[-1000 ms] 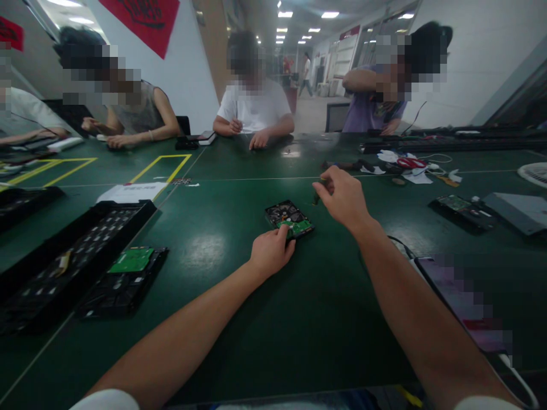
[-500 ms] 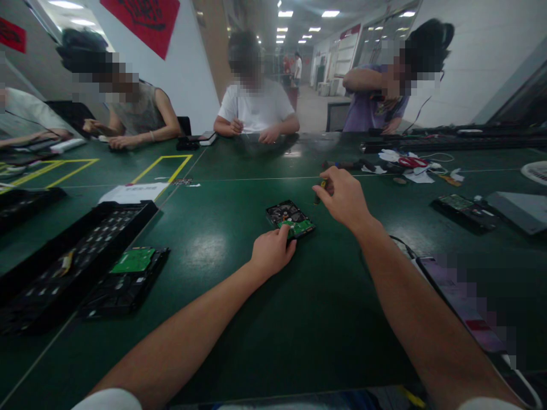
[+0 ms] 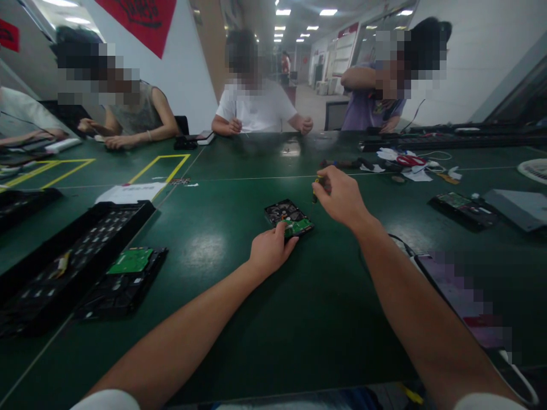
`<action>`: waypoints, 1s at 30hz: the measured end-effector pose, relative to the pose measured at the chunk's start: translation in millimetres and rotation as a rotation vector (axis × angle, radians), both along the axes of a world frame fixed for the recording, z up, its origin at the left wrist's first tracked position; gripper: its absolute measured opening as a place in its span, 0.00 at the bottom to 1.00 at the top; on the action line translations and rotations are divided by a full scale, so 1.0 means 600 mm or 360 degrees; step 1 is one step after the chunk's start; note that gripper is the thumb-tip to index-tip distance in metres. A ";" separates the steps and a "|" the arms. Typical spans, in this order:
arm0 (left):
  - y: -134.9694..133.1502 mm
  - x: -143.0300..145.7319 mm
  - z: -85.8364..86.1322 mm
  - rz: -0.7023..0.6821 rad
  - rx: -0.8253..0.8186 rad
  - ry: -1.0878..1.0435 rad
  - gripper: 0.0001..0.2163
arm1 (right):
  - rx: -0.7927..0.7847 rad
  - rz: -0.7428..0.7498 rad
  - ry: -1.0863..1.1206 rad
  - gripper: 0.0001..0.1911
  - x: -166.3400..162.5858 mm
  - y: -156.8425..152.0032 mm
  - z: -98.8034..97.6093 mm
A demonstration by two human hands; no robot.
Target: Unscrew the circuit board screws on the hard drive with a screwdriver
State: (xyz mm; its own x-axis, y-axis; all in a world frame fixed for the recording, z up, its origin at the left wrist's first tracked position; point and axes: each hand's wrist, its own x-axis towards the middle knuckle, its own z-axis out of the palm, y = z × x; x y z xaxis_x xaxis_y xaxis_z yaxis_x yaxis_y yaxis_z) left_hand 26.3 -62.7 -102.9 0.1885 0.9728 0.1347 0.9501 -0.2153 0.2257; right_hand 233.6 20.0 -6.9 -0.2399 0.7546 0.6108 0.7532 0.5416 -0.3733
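A hard drive (image 3: 285, 212) with a green circuit board lies on the green table, its board side up. My left hand (image 3: 272, 249) grips its near edge, the thumb and fingers pressed on the board end. Just to the right and a little farther off, my right hand (image 3: 341, 192) is closed around a small yellow-and-black screwdriver (image 3: 315, 191). The screwdriver is held above the table, apart from the drive, and its tip is hard to make out. My palm and fingers partly hide its handle.
At left, a long black tray (image 3: 85, 250) stands beside another hard drive (image 3: 130, 262). A third drive (image 3: 464, 209) and a grey box (image 3: 515, 206) sit at right, near a phone-like screen (image 3: 459, 296) with a cable. Scraps and cords (image 3: 412, 162) lie farther back. Several people sit opposite.
Both my hands stay almost in place; the screwdriver shows a little more plainly in my right fingers. Across the table, the person in white has moved one hand outward to the right.
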 end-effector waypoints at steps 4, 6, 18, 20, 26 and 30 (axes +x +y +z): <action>0.002 -0.002 -0.001 0.0025 0.0013 -0.0034 0.26 | 0.0021 0.0024 -0.0055 0.13 -0.003 -0.003 0.002; 0.002 -0.002 0.000 0.0078 0.0011 -0.0043 0.29 | 0.0017 0.0022 -0.0056 0.13 -0.003 -0.003 0.002; 0.007 -0.002 0.003 0.0242 -0.0046 -0.0078 0.39 | 0.0034 0.0079 0.0086 0.12 0.003 0.001 -0.001; 0.007 -0.002 0.002 0.0242 -0.0054 -0.0080 0.38 | 0.0052 0.0064 0.0059 0.10 0.003 0.001 0.000; 0.008 -0.003 0.002 0.0245 -0.0072 -0.0095 0.36 | 0.0050 -0.0018 0.0126 0.06 0.004 0.003 0.000; 0.009 -0.004 -0.001 0.0245 -0.0061 -0.0099 0.35 | 0.0063 0.0003 0.0078 0.05 0.005 0.001 0.004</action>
State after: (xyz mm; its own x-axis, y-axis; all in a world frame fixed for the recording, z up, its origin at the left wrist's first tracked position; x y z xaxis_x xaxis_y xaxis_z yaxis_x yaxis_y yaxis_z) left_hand 23.7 -57.1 -103.7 0.0291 0.9942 0.1039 0.9552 -0.0583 0.2902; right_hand 236.4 20.4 -4.5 -0.2104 0.7293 0.6510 0.7336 0.5580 -0.3880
